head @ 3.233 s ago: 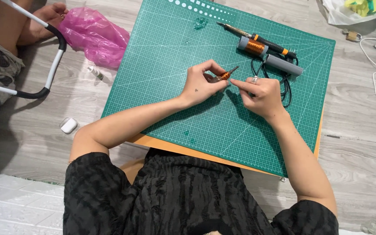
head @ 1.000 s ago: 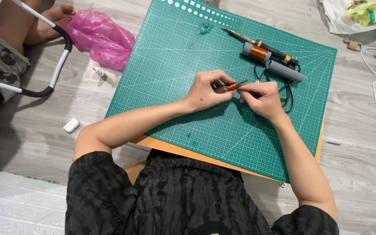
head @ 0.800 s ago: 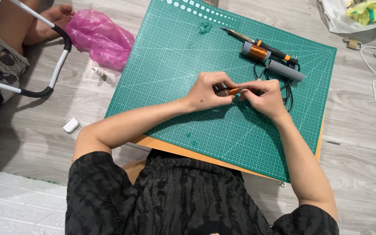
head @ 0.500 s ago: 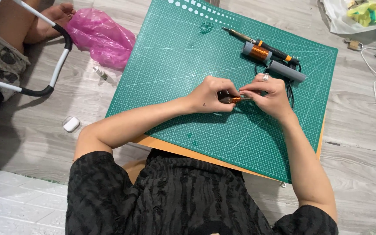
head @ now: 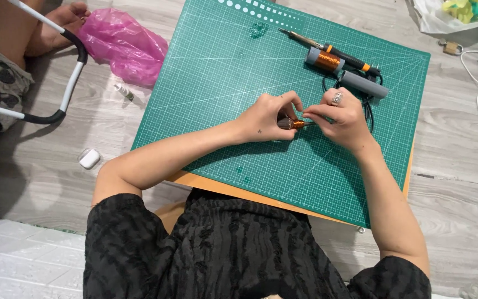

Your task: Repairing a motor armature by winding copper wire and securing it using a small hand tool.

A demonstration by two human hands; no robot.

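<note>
- Both hands have drawn together since a few seconds ago: the gap between them has shut, and the fingertips now meet over the middle of the green mat (head: pixel 222 72).
- The left hand (head: pixel 266 116) pinches the dark butt end of a small orange piece (head: pixel 294 124); its grip is closed on that end, thumb and forefinger arched above it.
- The right hand (head: pixel 338 119), a ring on one finger, closes its fingertips on the other end, so the piece is held from both sides, just above the mat.
- The piece earlier tilted up toward the far right; now it lies nearly level, long axis running left to right, narrow tip toward the right hand. It may be a small wound coil, but it is too small to tell.
- In my judgement the work has moved from lining up to fine handling at the tip.
- Beyond the hands lie a soldering iron (head: pixel 327 50) and a grey tube with copper winding (head: pixel 344 69), untouched.
</note>
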